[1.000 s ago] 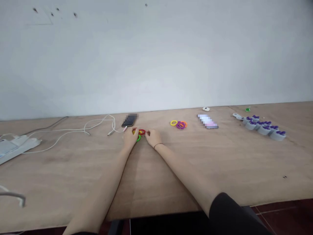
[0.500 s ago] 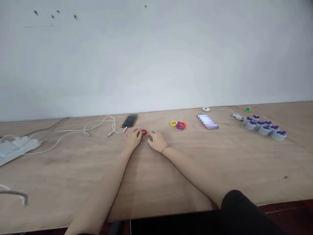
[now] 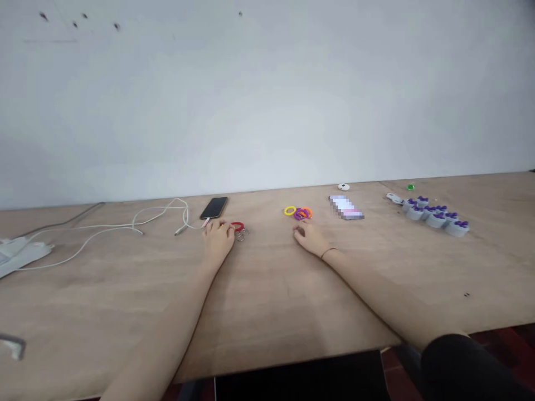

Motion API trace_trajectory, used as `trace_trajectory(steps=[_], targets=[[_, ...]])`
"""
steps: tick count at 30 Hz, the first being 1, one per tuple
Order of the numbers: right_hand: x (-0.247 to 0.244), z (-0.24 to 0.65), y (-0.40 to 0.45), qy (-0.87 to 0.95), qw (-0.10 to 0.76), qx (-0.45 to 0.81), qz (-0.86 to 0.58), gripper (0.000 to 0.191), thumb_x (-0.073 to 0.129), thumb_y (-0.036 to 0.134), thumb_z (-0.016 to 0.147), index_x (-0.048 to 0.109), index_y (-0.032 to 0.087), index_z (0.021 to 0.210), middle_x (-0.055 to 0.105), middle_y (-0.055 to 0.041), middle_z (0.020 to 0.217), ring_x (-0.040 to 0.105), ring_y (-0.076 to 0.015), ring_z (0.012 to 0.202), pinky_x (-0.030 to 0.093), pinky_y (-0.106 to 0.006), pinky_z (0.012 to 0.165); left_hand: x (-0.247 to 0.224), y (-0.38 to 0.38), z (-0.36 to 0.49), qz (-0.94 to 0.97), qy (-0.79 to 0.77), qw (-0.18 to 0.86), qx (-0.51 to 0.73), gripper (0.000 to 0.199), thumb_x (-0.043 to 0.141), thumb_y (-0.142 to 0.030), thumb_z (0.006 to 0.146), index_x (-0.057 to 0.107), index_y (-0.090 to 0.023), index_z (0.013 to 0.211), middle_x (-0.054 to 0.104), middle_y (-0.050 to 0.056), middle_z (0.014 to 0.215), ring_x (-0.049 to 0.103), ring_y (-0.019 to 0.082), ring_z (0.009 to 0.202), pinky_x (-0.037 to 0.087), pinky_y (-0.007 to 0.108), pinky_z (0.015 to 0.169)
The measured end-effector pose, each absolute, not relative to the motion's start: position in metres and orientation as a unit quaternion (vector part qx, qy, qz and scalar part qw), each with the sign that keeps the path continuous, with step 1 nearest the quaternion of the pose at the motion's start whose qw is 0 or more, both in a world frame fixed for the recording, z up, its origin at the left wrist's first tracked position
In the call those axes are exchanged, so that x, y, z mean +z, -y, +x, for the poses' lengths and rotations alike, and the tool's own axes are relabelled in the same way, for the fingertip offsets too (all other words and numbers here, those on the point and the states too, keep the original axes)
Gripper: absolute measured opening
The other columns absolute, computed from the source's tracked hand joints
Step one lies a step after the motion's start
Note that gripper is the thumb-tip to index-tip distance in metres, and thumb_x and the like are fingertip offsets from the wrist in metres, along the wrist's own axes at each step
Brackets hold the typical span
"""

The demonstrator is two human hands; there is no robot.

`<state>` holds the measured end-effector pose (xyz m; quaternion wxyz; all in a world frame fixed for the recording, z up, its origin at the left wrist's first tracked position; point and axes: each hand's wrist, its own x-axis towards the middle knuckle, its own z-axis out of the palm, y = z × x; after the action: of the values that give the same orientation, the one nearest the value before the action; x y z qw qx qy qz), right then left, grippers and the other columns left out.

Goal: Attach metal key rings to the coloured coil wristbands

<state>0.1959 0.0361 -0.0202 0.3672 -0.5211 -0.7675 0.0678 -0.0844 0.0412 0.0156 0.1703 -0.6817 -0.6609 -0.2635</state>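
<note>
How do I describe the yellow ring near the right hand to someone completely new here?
On the brown table, find the right hand. Just beyond it lies a group of coiled rings. The yellow ring is leftmost there, its colour setting it apart from the purple ring and the orange ring.

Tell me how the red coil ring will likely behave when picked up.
The red coil ring will probably flex, as it looks like a thin spiral cord. It should feel light, being slim and open in the middle. The metal rings beside it may dangle or drag along if they are attached, which I cannot tell.
</note>
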Motion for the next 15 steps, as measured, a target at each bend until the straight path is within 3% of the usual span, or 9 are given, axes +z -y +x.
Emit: trace_trajectory(steps=[9,15], targets=[[-0.017,0.187,-0.030,0.808,0.320,0.039,-0.493,0.014,0.046,0.016,0.079,0.060,0.016,0.083,0.057,-0.0064,0.091,0.050,-0.0163,0.088,0.039,-0.027,0.078,0.014,-0.031,-0.075,-0.710,0.651,0.188,-0.193,0.027,0.041,-0.026,0.079,0.068,-0.025,0.084,0.056,0.007,0.109,0.044,0.027,0.103,0.033,0.040,0.082],[-0.017,0.188,-0.030,0.814,0.305,0.033,-0.493,0.014,0.045,0.015,0.080,0.059,0.016,0.081,0.058,-0.0058,0.088,0.051,-0.0153,0.084,0.038,-0.025,0.075,0.012,-0.034,-0.071,-0.732,0.638,0.182,-0.156,0.033,0.037,-0.027,0.081,0.063,-0.025,0.103,0.058,0.007,0.111,0.045,0.026,0.104,0.030,0.041,0.084]])
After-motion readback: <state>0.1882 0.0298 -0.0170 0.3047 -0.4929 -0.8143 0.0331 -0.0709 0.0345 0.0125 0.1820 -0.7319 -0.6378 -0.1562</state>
